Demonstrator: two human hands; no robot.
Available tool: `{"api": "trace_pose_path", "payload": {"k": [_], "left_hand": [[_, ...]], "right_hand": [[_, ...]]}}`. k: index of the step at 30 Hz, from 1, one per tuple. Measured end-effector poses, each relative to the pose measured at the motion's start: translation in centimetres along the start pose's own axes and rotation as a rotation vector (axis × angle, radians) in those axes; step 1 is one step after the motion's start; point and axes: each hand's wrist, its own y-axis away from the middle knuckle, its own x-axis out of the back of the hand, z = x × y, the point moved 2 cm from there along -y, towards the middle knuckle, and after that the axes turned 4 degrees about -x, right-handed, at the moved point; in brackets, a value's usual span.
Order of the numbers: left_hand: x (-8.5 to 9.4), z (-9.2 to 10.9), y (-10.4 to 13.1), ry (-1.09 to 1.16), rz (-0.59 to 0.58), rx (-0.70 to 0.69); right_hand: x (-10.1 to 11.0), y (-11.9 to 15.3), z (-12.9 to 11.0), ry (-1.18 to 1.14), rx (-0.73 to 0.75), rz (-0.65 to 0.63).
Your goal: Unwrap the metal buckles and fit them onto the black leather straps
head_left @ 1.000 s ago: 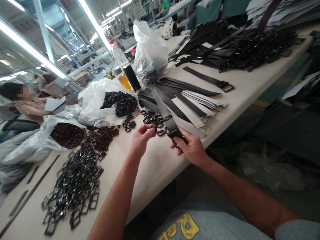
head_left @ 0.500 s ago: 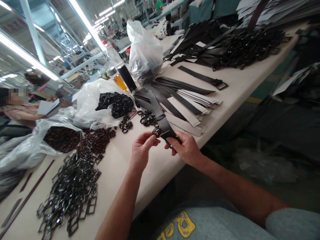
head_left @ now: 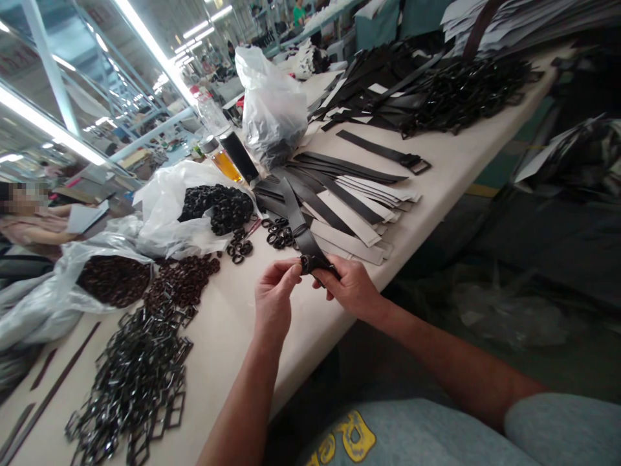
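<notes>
A black belt strap [head_left: 306, 241] runs from the fanned pile toward me, with one loop around it partway along. My right hand [head_left: 353, 286] is closed on its near, folded end, where a buckle is mostly hidden by the fingers. In a thumb-and-finger pinch, my left hand [head_left: 276, 294] holds a small black belt loop [head_left: 305, 263] against the strap's left edge. Whether the strap's tip passes through that loop I cannot tell. Just beyond the hands lie loose black loops [head_left: 278, 234] and a fan of black and pale straps [head_left: 347, 217].
Metal buckles [head_left: 136, 382] are heaped at the left, beside brown loops [head_left: 187, 281] and bags of loops [head_left: 160, 194]. Bottles [head_left: 223, 158] and a plastic bag [head_left: 272, 103] stand behind. One buckled belt [head_left: 383, 150] lies right, near a belt pile [head_left: 466, 97]. Another person [head_left: 36, 223] sits left.
The pinched loop has moved right, from beside the strap to against its edge. The right hand has turned the strap end, and the buckle shows less. The view has shifted slightly.
</notes>
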Motion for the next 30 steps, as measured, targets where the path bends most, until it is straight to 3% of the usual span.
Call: {"api": "trace_pose_path", "payload": {"k": [3,9,14,18,22,24,28,30], "left_hand": [[-0.9,0.3,-0.1,0.101,-0.002,0.08],[-0.6,0.2,-0.4,-0.046,-0.022,0.005],[-0.4,1.0,-0.8,-0.205,-0.14,-0.105],[-0.4,1.9,-1.0,-0.352,-0.222,-0.059],[-0.4,2.2,-0.7,-0.582,-0.326,-0.186],[-0.4,1.9,-0.3,-0.492,-0.33,-0.231],[-0.1,0.7,0.1,-0.108,-0.197,-0.15],[0.1,0.7,0.2,-0.107,-0.162,-0.153]], "right_hand": [[-0.3,0.0,0.1,0.002,0.045,-0.025],[-0.3,0.3,0.0,0.064,0.075,-0.066],[0.0,0.5,-0.3,0.138,0.155,-0.076],[-0.2,0.8,-0.3,0.198,0.228,-0.056],[-0.4,1.1,-0.2,0.054,0.128,-0.117],[-0.3,1.0,-0.3,-0.087,0.039,-0.143],[0.0,0.5,-0.6,-0.212,-0.01,-0.166],[0.1,0.4,-0.6,-0.226,0.0,-0.175]]}}
